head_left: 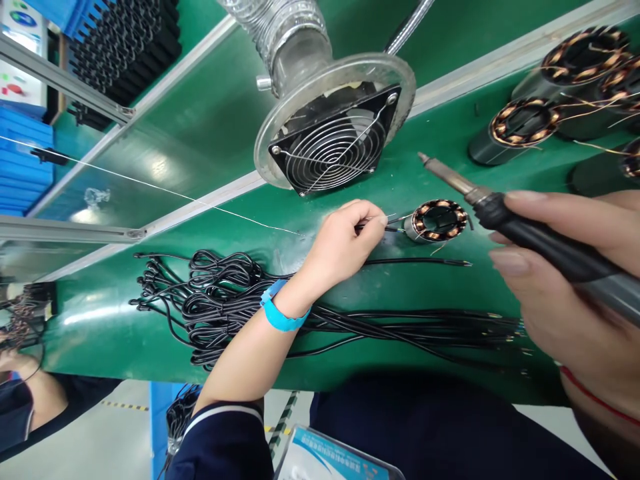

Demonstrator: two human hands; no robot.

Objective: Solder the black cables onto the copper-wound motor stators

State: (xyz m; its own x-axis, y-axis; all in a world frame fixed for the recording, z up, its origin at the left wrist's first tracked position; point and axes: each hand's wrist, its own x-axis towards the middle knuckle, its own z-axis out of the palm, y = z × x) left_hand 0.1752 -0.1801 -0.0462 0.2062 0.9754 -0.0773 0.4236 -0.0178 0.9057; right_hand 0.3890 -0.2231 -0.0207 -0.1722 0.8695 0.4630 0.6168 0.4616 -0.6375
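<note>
My right hand (pixel 565 280) grips a soldering iron (pixel 545 240) by its black handle, its metal tip pointing up and left over the bench. Closer to the middle, my left hand (pixel 345 240), with a blue band on the wrist, pinches thin black wires (pixel 395 225) between thumb and fingers. These wires reach to the side of a small motor stator (pixel 440 220) with copper windings. The iron's tip is apart from the stator. Several coiled black cables (pixel 215 307) lie under and beside my left forearm, their stripped ends to the right.
A fume extractor fan (pixel 333 157) on a flexible silver duct hangs above my left hand. Several more stators (pixel 525 130) stand at upper right. A thin strand of wire (pixel 200 202) crosses from the left. A co-worker's arm (pixel 45 393) is at far left.
</note>
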